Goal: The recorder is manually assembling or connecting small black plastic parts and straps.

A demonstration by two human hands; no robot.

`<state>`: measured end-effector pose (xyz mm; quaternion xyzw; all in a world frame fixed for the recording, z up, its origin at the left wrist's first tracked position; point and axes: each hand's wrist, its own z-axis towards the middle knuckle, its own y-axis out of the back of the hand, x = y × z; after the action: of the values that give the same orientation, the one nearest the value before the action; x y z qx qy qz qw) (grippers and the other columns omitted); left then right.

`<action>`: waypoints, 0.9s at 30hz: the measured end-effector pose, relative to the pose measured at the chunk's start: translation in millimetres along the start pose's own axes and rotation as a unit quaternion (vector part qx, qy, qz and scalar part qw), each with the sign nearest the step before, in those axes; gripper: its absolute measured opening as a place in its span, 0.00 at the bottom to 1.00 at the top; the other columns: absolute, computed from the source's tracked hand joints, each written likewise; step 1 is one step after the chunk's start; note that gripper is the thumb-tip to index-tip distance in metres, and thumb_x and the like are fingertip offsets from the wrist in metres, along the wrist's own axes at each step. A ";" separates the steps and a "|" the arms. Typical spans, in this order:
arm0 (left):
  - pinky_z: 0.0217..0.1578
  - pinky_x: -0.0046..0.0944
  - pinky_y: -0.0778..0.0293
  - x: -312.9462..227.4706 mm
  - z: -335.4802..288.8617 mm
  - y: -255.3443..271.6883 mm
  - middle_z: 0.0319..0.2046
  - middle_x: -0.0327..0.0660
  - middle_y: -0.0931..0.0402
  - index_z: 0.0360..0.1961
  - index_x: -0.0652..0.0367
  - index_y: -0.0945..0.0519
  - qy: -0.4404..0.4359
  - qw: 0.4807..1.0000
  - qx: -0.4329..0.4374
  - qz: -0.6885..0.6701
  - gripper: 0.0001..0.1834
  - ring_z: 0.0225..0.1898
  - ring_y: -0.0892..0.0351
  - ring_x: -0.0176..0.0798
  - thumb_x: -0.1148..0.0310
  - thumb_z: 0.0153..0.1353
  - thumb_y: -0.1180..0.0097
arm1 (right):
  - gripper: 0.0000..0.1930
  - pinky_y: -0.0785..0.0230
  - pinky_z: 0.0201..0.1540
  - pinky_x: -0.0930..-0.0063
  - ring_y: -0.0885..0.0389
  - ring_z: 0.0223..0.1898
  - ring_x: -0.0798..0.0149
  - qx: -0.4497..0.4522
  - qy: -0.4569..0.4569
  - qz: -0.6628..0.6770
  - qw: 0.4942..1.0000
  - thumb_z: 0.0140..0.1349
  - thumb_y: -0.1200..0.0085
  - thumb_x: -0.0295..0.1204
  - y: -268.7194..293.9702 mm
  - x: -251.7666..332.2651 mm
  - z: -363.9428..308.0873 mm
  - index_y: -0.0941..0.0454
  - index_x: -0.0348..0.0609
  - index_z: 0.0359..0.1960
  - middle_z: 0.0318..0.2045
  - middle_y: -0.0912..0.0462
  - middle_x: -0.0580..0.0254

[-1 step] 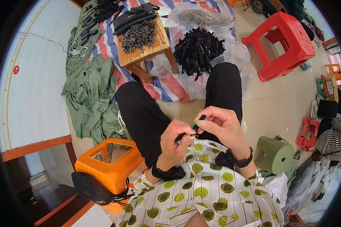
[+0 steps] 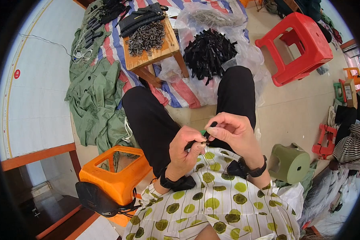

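Observation:
Above my lap, my two hands meet in front of the dotted shirt. My right hand [image 2: 234,130] pinches a short black strap piece [image 2: 213,124] between thumb and fingers. Close against it, my left hand [image 2: 187,146] has its thumb and forefinger pressed together at the strap's lower end; what exactly lies between them is too small to make out. Past my knees, a pile of similar black strap pieces [image 2: 209,54] lies on clear plastic. To its left, small metal rings or buckles [image 2: 147,39] are heaped on a wooden stool [image 2: 142,61].
A black pouch [image 2: 142,19] rests behind the metal pieces. Green cloth [image 2: 94,100] spreads at the left, above an orange stool [image 2: 112,176] with a black bag [image 2: 98,199] against it. A red stool [image 2: 298,48] stands far right; an olive stool [image 2: 294,164] is nearer.

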<state>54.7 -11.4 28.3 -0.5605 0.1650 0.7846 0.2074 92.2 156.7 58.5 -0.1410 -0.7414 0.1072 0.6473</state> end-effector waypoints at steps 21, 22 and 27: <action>0.21 0.25 0.33 -2.9 1.6 -7.3 0.32 0.41 0.32 0.35 0.63 0.30 0.056 0.996 -0.074 0.011 0.05 0.21 0.30 0.27 0.73 0.62 0.49 | 0.07 0.30 0.38 0.83 0.22 0.35 0.76 -0.047 0.081 0.021 0.995 0.56 0.44 0.21 -7.7 -18.9 4.4 0.22 0.34 0.37 0.30 0.21 0.65; 0.21 0.25 0.33 -4.0 1.9 -7.4 0.32 0.41 0.32 0.35 0.63 0.30 0.056 0.996 -0.075 0.013 0.05 0.21 0.30 0.27 0.73 0.62 0.49 | 0.07 0.30 0.38 0.83 0.22 0.35 0.76 -0.045 0.081 0.022 0.995 0.56 0.44 0.21 -8.5 -18.7 4.1 0.22 0.34 0.37 0.30 0.21 0.65; 0.23 0.25 0.30 -11.1 2.3 -11.2 0.35 0.43 0.32 0.37 0.64 0.30 0.102 0.988 -0.113 -0.024 0.06 0.23 0.28 0.28 0.75 0.60 0.48 | 0.07 0.31 0.36 0.83 0.23 0.33 0.77 -0.061 0.093 -0.061 0.992 0.55 0.43 0.21 -7.8 -19.7 2.6 0.22 0.36 0.36 0.30 0.21 0.66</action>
<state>61.7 -2.3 39.2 -0.6610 0.0817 0.7320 0.1435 91.5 142.5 42.5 -0.1437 -0.6906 0.0087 0.7088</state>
